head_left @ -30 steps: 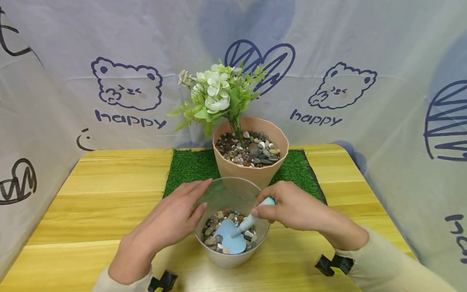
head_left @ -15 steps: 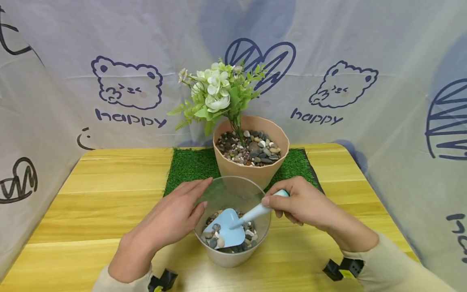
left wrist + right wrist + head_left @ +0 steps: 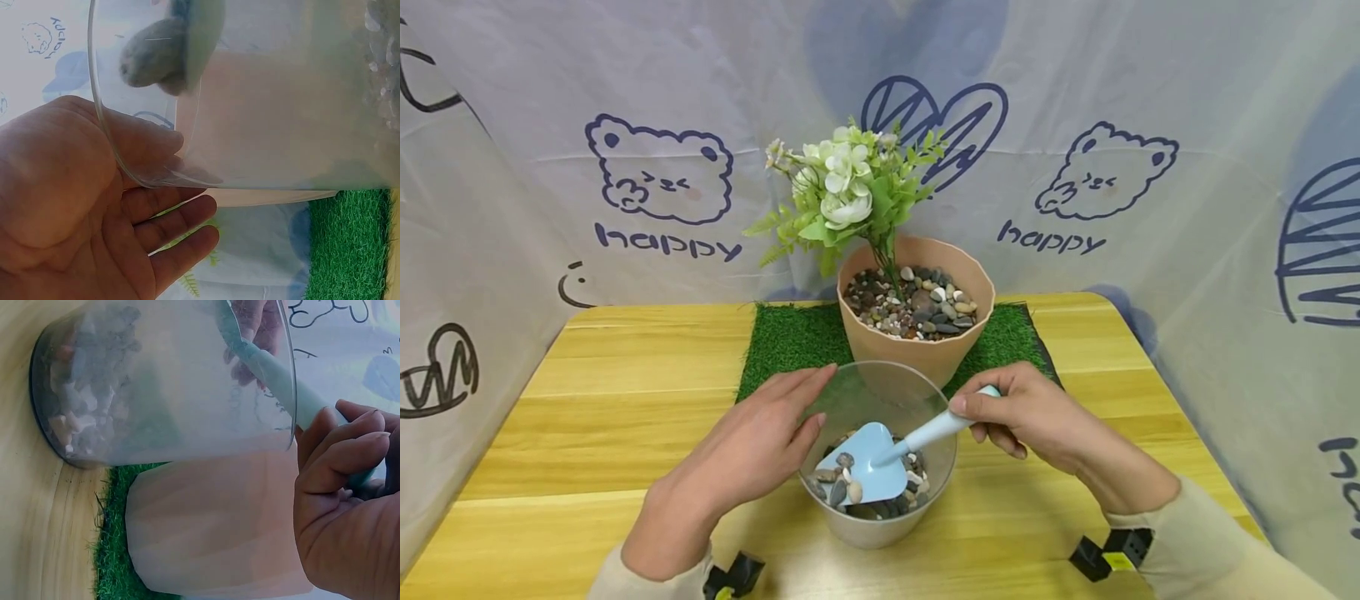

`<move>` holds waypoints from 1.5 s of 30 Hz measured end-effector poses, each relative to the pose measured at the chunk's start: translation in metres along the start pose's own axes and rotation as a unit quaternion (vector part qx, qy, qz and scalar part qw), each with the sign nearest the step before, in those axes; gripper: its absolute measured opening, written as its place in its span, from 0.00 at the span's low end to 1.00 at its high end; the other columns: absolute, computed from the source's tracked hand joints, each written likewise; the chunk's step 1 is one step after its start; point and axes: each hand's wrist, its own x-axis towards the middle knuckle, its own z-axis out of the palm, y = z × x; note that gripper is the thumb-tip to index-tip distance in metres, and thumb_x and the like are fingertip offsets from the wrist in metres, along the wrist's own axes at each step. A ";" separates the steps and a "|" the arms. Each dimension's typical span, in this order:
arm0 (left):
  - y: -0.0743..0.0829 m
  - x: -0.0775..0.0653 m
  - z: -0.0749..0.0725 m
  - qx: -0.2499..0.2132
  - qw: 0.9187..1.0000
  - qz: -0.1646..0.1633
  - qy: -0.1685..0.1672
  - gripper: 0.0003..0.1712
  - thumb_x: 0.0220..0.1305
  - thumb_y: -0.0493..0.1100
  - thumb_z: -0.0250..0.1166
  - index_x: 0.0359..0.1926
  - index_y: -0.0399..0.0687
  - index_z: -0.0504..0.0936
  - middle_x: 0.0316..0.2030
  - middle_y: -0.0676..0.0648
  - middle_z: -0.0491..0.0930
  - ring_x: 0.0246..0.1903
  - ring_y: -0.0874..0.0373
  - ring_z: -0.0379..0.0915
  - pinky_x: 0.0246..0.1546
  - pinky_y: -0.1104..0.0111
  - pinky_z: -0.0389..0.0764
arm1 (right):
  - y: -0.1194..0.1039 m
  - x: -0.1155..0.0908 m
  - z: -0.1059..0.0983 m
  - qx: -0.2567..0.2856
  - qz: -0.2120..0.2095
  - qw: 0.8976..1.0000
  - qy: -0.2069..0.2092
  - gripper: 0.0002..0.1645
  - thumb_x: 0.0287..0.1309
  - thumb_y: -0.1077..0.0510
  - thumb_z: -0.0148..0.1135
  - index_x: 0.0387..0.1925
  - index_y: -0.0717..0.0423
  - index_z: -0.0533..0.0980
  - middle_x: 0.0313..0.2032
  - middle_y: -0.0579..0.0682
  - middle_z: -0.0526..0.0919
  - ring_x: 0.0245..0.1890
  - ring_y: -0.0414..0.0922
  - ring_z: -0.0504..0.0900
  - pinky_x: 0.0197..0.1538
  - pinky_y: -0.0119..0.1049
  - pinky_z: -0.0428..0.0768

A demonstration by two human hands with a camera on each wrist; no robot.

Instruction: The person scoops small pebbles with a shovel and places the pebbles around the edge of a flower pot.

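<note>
In the head view my right hand [image 3: 1030, 421] grips the handle of a light blue hand trowel [image 3: 880, 467], its blade tilted inside a clear plastic container [image 3: 867, 533]. Several pebbles [image 3: 837, 490] lie on the blade towards its left tip. More pebbles cover the container's bottom, partly hidden under the trowel. My left hand [image 3: 752, 446] rests against the container's left rim with its fingers extended. The left wrist view shows that hand [image 3: 69, 187] at the rim [image 3: 95, 69], with pebbles [image 3: 156, 56] seen through the wall. In the right wrist view, fingers [image 3: 350, 450] curl round the trowel handle [image 3: 281, 384].
Behind the container stands a peach flowerpot [image 3: 917, 358] filled with pebbles, holding white artificial flowers [image 3: 850, 183]. It sits on a green turf mat [image 3: 797, 342]. The wooden table [image 3: 587, 417] ends at a printed curtain [image 3: 820, 75] behind and at both sides.
The trowel has been raised from the pebble bed with several pebbles on its blade, its handle moving right and slightly up with my right hand. My left hand has stayed put.
</note>
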 end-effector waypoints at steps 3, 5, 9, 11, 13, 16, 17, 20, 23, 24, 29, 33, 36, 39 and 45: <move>0.000 0.000 0.000 -0.003 1.000 -0.003 -0.001 0.35 0.80 0.45 0.59 0.81 0.46 0.62 0.75 0.40 0.70 0.74 0.42 0.67 0.75 0.45 0.71 | 0.000 0.000 -0.003 0.004 0.001 1.000 0.004 0.18 0.74 0.55 0.63 0.42 0.71 0.83 0.21 0.48 0.81 0.10 0.35 0.66 0.15 0.27 0.66; 0.000 0.000 0.000 -0.004 1.000 -0.004 -0.003 0.35 0.80 0.45 0.59 0.82 0.47 0.62 0.75 0.41 0.70 0.74 0.42 0.67 0.75 0.45 0.71 | 0.000 -0.001 -0.004 0.009 0.003 1.000 0.006 0.18 0.73 0.55 0.63 0.41 0.70 0.84 0.21 0.48 0.80 0.10 0.35 0.66 0.15 0.27 0.66; 0.000 0.000 0.000 -0.005 1.000 -0.004 -0.003 0.35 0.80 0.45 0.59 0.82 0.47 0.62 0.76 0.41 0.69 0.74 0.42 0.67 0.75 0.45 0.70 | 0.000 -0.001 -0.004 0.014 0.006 1.000 -0.001 0.18 0.74 0.55 0.63 0.42 0.70 0.84 0.21 0.48 0.80 0.10 0.35 0.66 0.16 0.27 0.66; 0.000 0.000 -0.001 -0.005 1.000 -0.004 -0.003 0.35 0.80 0.45 0.59 0.82 0.47 0.62 0.76 0.41 0.69 0.74 0.42 0.66 0.75 0.45 0.70 | 0.000 -0.001 -0.003 0.013 0.005 1.000 -0.002 0.18 0.74 0.55 0.63 0.43 0.71 0.84 0.22 0.48 0.80 0.11 0.35 0.67 0.16 0.26 0.66; 0.000 0.000 -0.001 -0.006 1.000 -0.003 -0.002 0.35 0.80 0.44 0.59 0.82 0.47 0.62 0.76 0.41 0.69 0.74 0.42 0.66 0.75 0.45 0.70 | 0.000 -0.001 -0.002 0.012 0.004 1.000 0.001 0.19 0.74 0.55 0.63 0.44 0.72 0.83 0.23 0.49 0.80 0.11 0.35 0.68 0.16 0.26 0.67; 0.000 0.000 -0.002 -0.006 1.000 -0.002 0.001 0.35 0.80 0.44 0.59 0.82 0.47 0.62 0.75 0.41 0.70 0.74 0.42 0.67 0.75 0.45 0.71 | 0.000 -0.001 -0.002 0.025 0.007 1.000 0.013 0.17 0.74 0.56 0.63 0.43 0.70 0.84 0.22 0.48 0.80 0.11 0.35 0.67 0.16 0.26 0.66; 0.000 0.000 -0.002 -0.005 1.000 -0.001 0.002 0.35 0.79 0.44 0.59 0.82 0.47 0.62 0.75 0.41 0.70 0.74 0.42 0.67 0.74 0.45 0.71 | 0.000 -0.001 -0.002 0.031 0.009 0.999 0.016 0.17 0.74 0.56 0.63 0.42 0.69 0.84 0.22 0.48 0.80 0.11 0.35 0.67 0.16 0.26 0.66; 0.001 0.000 -0.002 -0.004 1.000 -0.001 0.005 0.35 0.79 0.44 0.59 0.82 0.47 0.62 0.75 0.40 0.70 0.74 0.42 0.67 0.74 0.45 0.71 | 0.000 -0.002 -0.004 0.047 0.016 0.999 0.022 0.14 0.73 0.56 0.63 0.39 0.64 0.85 0.20 0.47 0.80 0.11 0.34 0.67 0.15 0.25 0.65; 0.001 0.001 -0.002 -0.004 1.000 -0.001 0.006 0.35 0.79 0.44 0.59 0.81 0.47 0.63 0.75 0.41 0.70 0.73 0.42 0.68 0.74 0.45 0.72 | -0.001 -0.003 -0.007 0.054 0.019 0.998 0.026 0.13 0.73 0.55 0.63 0.39 0.61 0.86 0.20 0.46 0.80 0.11 0.34 0.66 0.15 0.25 0.65; 0.001 0.001 -0.001 -0.004 1.000 -0.001 0.006 0.35 0.79 0.44 0.60 0.81 0.47 0.63 0.75 0.40 0.70 0.73 0.42 0.68 0.74 0.45 0.72 | -0.001 -0.004 -0.008 0.053 0.021 0.998 0.027 0.13 0.73 0.55 0.63 0.39 0.61 0.86 0.20 0.46 0.80 0.11 0.34 0.66 0.15 0.25 0.65; 0.001 0.000 -0.001 -0.001 1.000 0.000 0.006 0.34 0.79 0.44 0.59 0.81 0.47 0.63 0.75 0.40 0.71 0.73 0.43 0.68 0.74 0.45 0.72 | -0.004 -0.009 -0.015 0.059 0.019 0.997 0.043 0.13 0.74 0.54 0.63 0.37 0.58 0.86 0.18 0.44 0.80 0.11 0.35 0.67 0.15 0.26 0.65; 0.002 0.001 -0.001 0.003 1.000 0.000 0.006 0.35 0.79 0.44 0.59 0.81 0.47 0.63 0.75 0.41 0.71 0.73 0.42 0.68 0.74 0.45 0.71 | -0.009 -0.015 -0.023 0.078 -0.001 0.994 0.071 0.14 0.75 0.54 0.62 0.32 0.55 0.83 0.17 0.43 0.79 0.10 0.35 0.66 0.14 0.28 0.63; 0.003 0.001 -0.001 0.007 1.000 0.002 0.008 0.35 0.78 0.44 0.60 0.81 0.47 0.64 0.74 0.41 0.71 0.73 0.42 0.69 0.74 0.45 0.71 | -0.015 -0.020 -0.032 0.093 -0.022 0.990 0.105 0.17 0.77 0.54 0.61 0.29 0.54 0.82 0.17 0.43 0.78 0.10 0.35 0.66 0.13 0.28 0.64; 0.003 0.000 -0.001 0.008 1.000 0.005 0.011 0.34 0.78 0.45 0.61 0.80 0.46 0.65 0.74 0.40 0.71 0.73 0.42 0.69 0.75 0.45 0.71 | -0.023 -0.023 -0.045 0.109 -0.046 0.982 0.150 0.18 0.77 0.54 0.61 0.29 0.55 0.84 0.17 0.43 0.79 0.11 0.35 0.67 0.12 0.27 0.66; 0.002 -0.001 0.000 0.004 1.000 -0.001 0.011 0.35 0.79 0.49 0.60 0.80 0.46 0.65 0.74 0.40 0.72 0.73 0.42 0.69 0.74 0.44 0.71 | -0.035 -0.024 -0.070 0.134 -0.077 0.959 0.238 0.15 0.73 0.54 0.66 0.30 0.56 0.86 0.16 0.45 0.80 0.10 0.36 0.70 0.11 0.26 0.68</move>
